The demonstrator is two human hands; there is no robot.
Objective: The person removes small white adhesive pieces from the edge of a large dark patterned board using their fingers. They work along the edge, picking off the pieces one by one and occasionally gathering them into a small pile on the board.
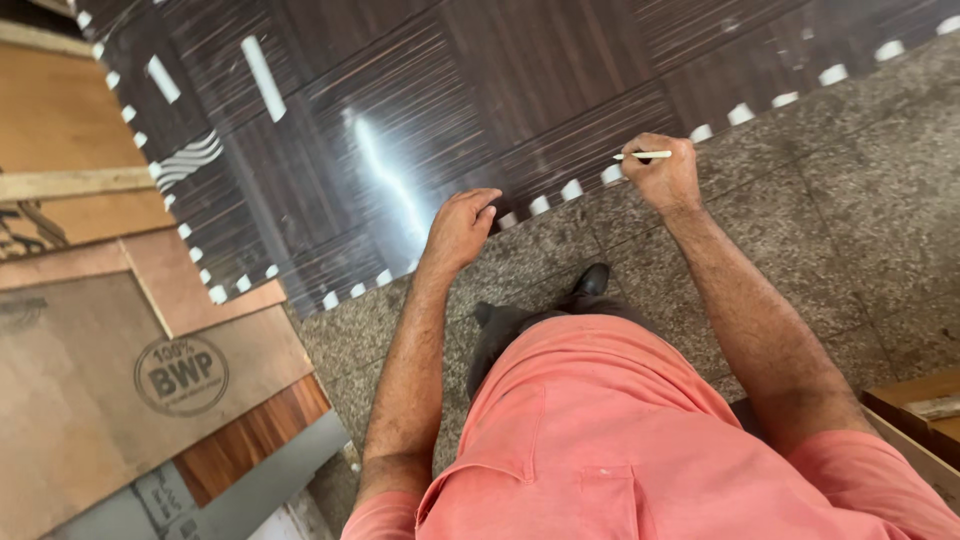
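Note:
A large dark wood-grain laminate sheet (420, 110) lies flat on the floor, glossy, with white tape tabs along its edges. My left hand (462, 225) rests with curled fingers on the sheet's near edge, holding nothing. My right hand (662, 172) grips a thin white pencil (645, 155) and holds its tip over the same edge, further right. My salmon shirt (610, 430) fills the bottom of the view.
The floor is speckled grey stone tile (850, 220). My black shoe (592, 280) stands just below the sheet's edge. Brown plywood boards (90, 370) are stacked at the left, one with a round stamp. A wooden box corner (920, 410) shows at the right.

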